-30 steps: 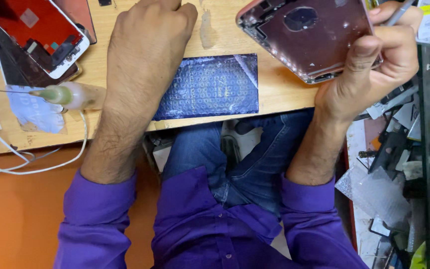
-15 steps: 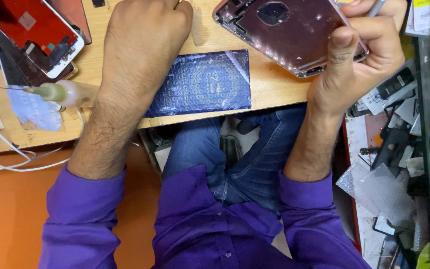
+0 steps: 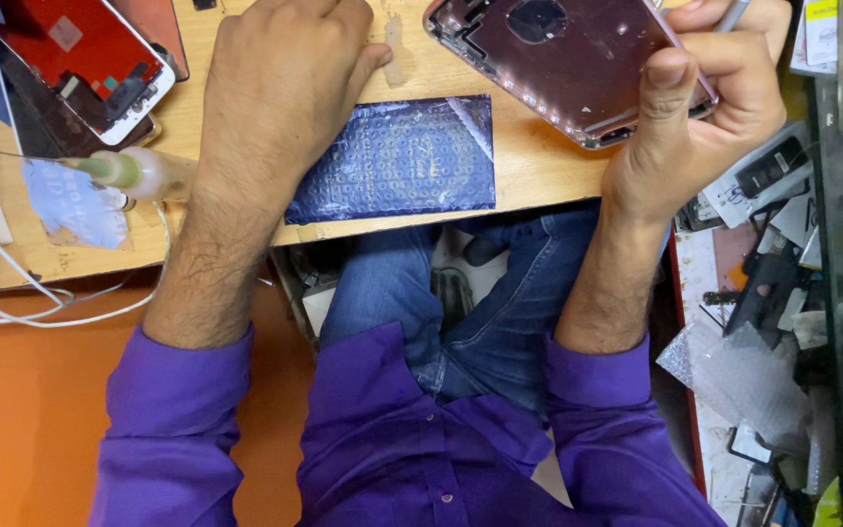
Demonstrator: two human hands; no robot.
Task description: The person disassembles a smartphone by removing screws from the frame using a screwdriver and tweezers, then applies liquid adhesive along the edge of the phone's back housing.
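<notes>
My right hand point(image 3: 700, 107) grips the lower right edge of an opened pinkish phone housing point(image 3: 563, 59) lying on the wooden desk point(image 3: 529, 176), thumb pressed on its rim; a thin grey tool point(image 3: 734, 12) pokes up between the fingers. My left hand point(image 3: 280, 93) rests as a closed fist on the desk, left of the housing; whether it holds anything is hidden. A blue bubble-wrap pouch point(image 3: 397, 156) lies between my forearms near the desk's front edge.
A red phone screen assembly point(image 3: 80, 54) lies at the far left, with a small glue bottle point(image 3: 134, 171), a blue cloth scrap point(image 3: 70, 200) and white cables point(image 3: 12, 303). Loose phone parts and plastic bags point(image 3: 763, 322) crowd a shelf at the right.
The view has shifted so the desk and both hands sit lower and further left in frame. My right hand keeps its grip on the housing; the left fist stays put.
</notes>
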